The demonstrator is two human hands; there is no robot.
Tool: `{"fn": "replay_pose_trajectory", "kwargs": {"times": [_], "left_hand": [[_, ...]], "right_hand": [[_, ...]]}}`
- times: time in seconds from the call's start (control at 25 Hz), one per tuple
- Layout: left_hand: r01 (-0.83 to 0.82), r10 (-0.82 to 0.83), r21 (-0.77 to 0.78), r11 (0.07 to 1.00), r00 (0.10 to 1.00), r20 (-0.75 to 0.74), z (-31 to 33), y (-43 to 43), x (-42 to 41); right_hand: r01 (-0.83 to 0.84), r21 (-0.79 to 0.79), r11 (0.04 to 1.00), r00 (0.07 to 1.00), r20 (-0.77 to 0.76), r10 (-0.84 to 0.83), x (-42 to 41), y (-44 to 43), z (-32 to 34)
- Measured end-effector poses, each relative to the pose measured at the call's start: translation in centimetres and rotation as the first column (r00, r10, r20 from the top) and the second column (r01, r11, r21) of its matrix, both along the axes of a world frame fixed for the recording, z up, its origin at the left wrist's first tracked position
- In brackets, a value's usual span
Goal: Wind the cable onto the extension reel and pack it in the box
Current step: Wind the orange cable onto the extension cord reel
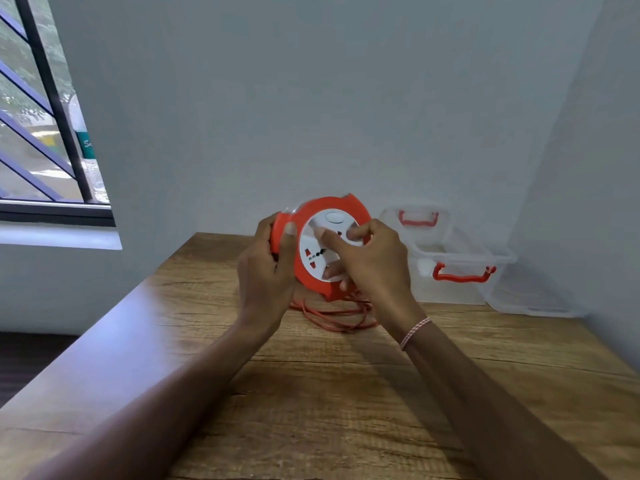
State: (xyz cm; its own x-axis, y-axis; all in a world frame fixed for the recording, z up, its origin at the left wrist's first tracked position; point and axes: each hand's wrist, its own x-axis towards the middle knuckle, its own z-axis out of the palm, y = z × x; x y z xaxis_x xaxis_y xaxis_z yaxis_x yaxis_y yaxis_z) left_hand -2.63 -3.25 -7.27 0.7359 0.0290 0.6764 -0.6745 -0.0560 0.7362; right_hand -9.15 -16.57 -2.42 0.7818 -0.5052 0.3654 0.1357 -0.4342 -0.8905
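An orange extension reel (313,211) with a white socket face is held upright above the wooden table (311,393). My left hand (266,261) grips its left rim, thumb on the front edge. My right hand (370,258) is closed on the white centre of the reel face, fingers curled around it. Loose orange cable (332,315) hangs from the reel's underside and lies in loops on the table just below. A clear plastic box (460,275) with red latches stands open at the back right, apart from the reel.
The box's clear lid (533,299) lies flat beside it in the right corner. Grey walls close the back and right sides. A barred window (45,133) is at the left, beyond the table's left edge.
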Motion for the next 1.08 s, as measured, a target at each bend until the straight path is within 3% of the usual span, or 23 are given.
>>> {"fn": "replay_pose_trajectory", "kwargs": {"times": [0.04, 0.12, 0.2, 0.24, 0.28, 0.36, 0.44, 0.52, 0.6, 0.72, 0.8, 0.88, 0.96, 1.0, 1.08], "left_hand": [[-0.008, 0.008, -0.003, 1.000, 1.000, -0.015, 0.2, 0.1, 0.1], [0.007, -0.009, -0.019, 1.000, 0.997, -0.077, 0.8, 0.5, 0.6], [0.069, -0.073, -0.033, 0.997, 0.985, -0.155, 1.5, 1.3, 1.3], [0.110, -0.114, -0.029, 0.993, 0.975, -0.191, 1.8, 1.8, 1.7], [0.150, -0.150, -0.016, 0.989, 0.965, -0.217, 2.2, 2.3, 1.9], [0.212, -0.198, 0.039, 0.976, 0.952, -0.234, 2.6, 2.9, 2.0], [0.255, -0.234, 0.061, 0.965, 0.942, -0.239, 2.8, 3.0, 1.7], [0.272, -0.255, 0.044, 0.961, 0.939, -0.232, 2.8, 2.8, 1.5], [0.234, -0.227, 0.008, 0.972, 0.951, -0.208, 2.7, 2.5, 1.3], [0.189, -0.198, -0.060, 0.980, 0.961, -0.193, 2.0, 2.3, 1.1], [0.187, -0.188, -0.025, 0.982, 0.962, -0.197, 1.5, 2.0, 0.8], [0.160, -0.145, 0.057, 0.985, 0.969, -0.200, 1.3, 1.7, 0.8], [0.130, -0.110, 0.090, 0.987, 0.974, -0.199, 1.4, 1.7, 0.9], [0.117, -0.095, 0.106, 0.987, 0.977, -0.191, 1.4, 1.8, 1.1], [0.119, -0.094, 0.144, 0.982, 0.981, -0.169, 1.3, 2.1, 1.3]], "right_hand": [[-0.053, 0.015, 0.998, 0.999, -0.003, 0.053, -0.1, -0.4, 0.3], [0.002, -0.379, 0.925, 0.998, 0.053, 0.020, -0.5, -2.0, 0.5], [0.107, -0.746, 0.658, 0.988, 0.153, 0.013, -0.7, -3.3, 0.8], [0.136, -0.824, 0.550, 0.983, 0.181, 0.027, -0.7, -3.8, 0.9], [0.164, -0.842, 0.514, 0.979, 0.202, 0.019, -0.7, -4.1, 0.8], [0.171, -0.732, 0.660, 0.979, 0.202, -0.030, -0.6, -4.3, 1.0], [0.010, -0.535, 0.845, 0.999, 0.036, 0.011, -0.5, -4.5, 1.2], [-0.192, -0.315, 0.929, 0.981, -0.102, 0.168, -0.5, -4.7, 1.0], [-0.272, -0.109, 0.956, 0.962, -0.071, 0.265, -0.4, -5.0, 0.5], [-0.267, 0.138, 0.954, 0.963, 0.023, 0.267, -0.1, -4.6, 0.1], [-0.216, 0.218, 0.952, 0.976, 0.031, 0.214, 0.0, -4.2, -0.2], [-0.189, 0.200, 0.961, 0.980, -0.017, 0.196, 0.1, -3.8, -0.4], [-0.141, -0.006, 0.990, 0.987, -0.074, 0.140, 0.0, -3.8, -0.3], [-0.054, -0.255, 0.965, 0.998, -0.056, 0.041, -0.1, -4.0, 0.0], [0.155, -0.714, 0.683, 0.987, 0.143, -0.074, -0.5, -4.4, 0.5]]}}
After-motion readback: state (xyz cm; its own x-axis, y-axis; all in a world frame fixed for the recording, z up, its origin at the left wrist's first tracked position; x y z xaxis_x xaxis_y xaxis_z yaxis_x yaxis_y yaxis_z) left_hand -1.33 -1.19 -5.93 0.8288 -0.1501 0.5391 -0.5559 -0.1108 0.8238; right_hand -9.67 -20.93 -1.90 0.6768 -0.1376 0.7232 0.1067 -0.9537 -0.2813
